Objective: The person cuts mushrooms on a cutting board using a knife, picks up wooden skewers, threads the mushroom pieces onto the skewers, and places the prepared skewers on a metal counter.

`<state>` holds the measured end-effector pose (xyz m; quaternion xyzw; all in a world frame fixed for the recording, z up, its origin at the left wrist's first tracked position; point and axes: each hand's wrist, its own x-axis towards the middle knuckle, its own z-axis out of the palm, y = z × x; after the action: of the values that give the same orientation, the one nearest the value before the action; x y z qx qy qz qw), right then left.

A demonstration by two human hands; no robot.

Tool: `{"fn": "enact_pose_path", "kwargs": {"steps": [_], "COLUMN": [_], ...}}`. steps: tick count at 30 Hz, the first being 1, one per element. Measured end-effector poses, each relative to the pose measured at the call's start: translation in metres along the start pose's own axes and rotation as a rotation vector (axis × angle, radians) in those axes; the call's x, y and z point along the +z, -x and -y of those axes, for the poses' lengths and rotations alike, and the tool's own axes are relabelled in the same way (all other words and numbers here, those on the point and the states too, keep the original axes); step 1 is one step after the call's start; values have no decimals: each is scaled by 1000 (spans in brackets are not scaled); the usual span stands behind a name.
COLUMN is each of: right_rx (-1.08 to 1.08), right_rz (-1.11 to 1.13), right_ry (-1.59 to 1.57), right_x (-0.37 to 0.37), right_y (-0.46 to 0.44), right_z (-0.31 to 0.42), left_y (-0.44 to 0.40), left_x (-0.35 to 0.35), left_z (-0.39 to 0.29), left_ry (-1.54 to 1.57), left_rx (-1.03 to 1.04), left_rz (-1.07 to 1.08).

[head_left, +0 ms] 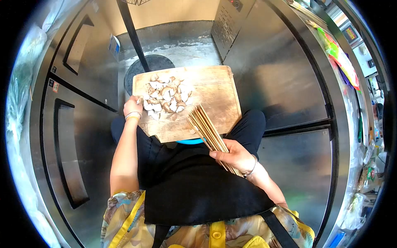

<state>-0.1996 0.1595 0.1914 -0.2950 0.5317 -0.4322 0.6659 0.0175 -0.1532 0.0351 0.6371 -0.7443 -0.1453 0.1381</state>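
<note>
A wooden cutting board (pixel 215 89) rests across my lap, with a heap of cut mushroom pieces (pixel 167 94), brown-skinned and white inside, on its left half. At the board's left edge, my left hand (pixel 133 106) is closed, and a small pale-brown mushroom piece (pixel 140 100) shows at its fingertips. My right hand (pixel 235 155) grips a thick bundle of thin wooden skewers (pixel 206 130). Their upper ends lean over the board's near right part, while the lower ends stick out below the hand.
Steel cabinet doors (pixel 82 136) stand close on the left, and more steel doors (pixel 285 74) on the right. Behind the board are a round dark lid or stool top (pixel 159 61) and a slanting black pole (pixel 134 37). Something blue (pixel 191 141) peeks out beneath the board.
</note>
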Motion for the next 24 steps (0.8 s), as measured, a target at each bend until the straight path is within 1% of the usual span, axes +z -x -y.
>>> {"fn": "enact_pose_path", "kwargs": {"steps": [1, 3, 4, 5, 6, 7, 9, 11, 16, 18, 22, 24], "right_rx": [-8, -18, -14, -15, -18, -16, -24, -34, -32, -101, -74, -144], "right_rz": [-13, -40, -37, -57, -74, -64, -36, -11, -25, -46, -51, -72], "right_ry": [16, 44, 40, 42, 47, 47, 43, 50, 86, 127, 177, 292], "right_x": [0, 0, 1, 1, 3, 4, 7, 8, 10, 12, 13, 13], "right_y": [0, 0, -1, -2, -4, -6, -9, -10, -5, -3, -1, -1], "right_z": [0, 0, 0, 1, 2, 3, 4, 4, 4, 3, 6, 3], "left_y": [0, 7, 27, 37, 60, 79, 106, 124, 148, 152, 154, 155], "left_x": [0, 1, -23, -24, -52, -61, -74, -81, -89, -94, -98, -100], "left_z": [3, 12, -10, -8, -32, -42, -59, -69, -85, -91, -91, -90], "left_ry": [-2, 482, 677, 953, 1108, 1282, 1430, 1488, 1494, 1510, 1481, 1448], "left_rx": [1, 84, 74, 138, 119, 139, 155, 143, 127, 106, 133, 147], "left_rz": [1, -114, -63, 55, 229, 269, 347, 422, 485, 510, 491, 443]}}
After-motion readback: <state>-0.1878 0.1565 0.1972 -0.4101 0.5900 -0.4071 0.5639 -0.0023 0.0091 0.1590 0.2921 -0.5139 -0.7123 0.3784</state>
